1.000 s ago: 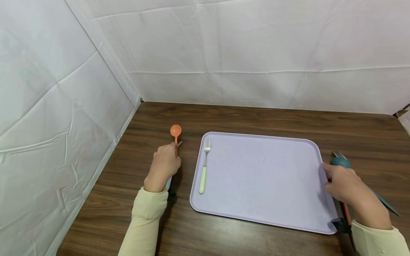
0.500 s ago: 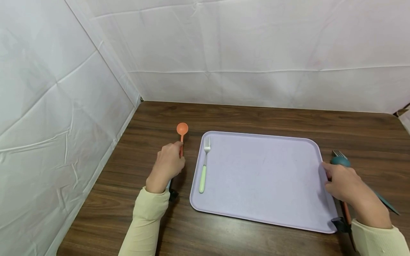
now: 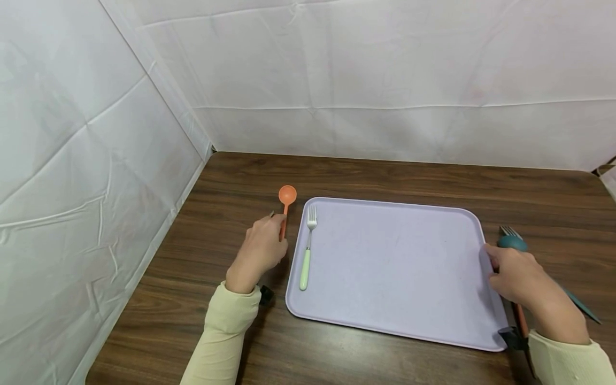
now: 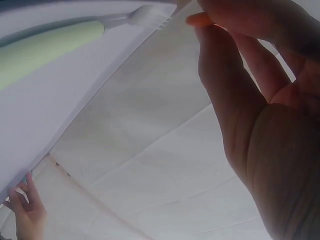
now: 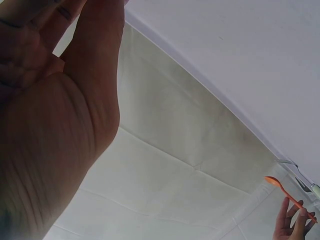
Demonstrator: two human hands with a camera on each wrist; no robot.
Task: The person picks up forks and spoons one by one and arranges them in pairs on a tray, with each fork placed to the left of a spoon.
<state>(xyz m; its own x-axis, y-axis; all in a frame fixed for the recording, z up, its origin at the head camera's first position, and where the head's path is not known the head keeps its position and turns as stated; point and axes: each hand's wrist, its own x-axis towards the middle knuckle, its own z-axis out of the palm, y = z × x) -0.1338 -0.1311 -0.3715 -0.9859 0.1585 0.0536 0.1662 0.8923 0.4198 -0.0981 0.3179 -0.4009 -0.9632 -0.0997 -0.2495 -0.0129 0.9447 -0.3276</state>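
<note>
On tray (image 3: 394,267), 1 fork (image 3: 305,267); L hand (image 3: 261,245) grips 1 orng spoon (image 3: 287,194).

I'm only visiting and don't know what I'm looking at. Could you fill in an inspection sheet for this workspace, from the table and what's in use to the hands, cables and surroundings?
Surface: dark wooden table.
Things in use: orange spoon; pale purple tray with a green-handled fork lying along its left side.
Clutter: right of the tray, a teal spoon and another fork, partly hidden; a small tip beyond the left hand, too covered to name.
Left hand: pinches the orange spoon, just left of the tray.
Right hand: holds the tray's right edge.
Cables: none plainly seen.
Surroundings: creased white cloth behind and to the left.
</note>
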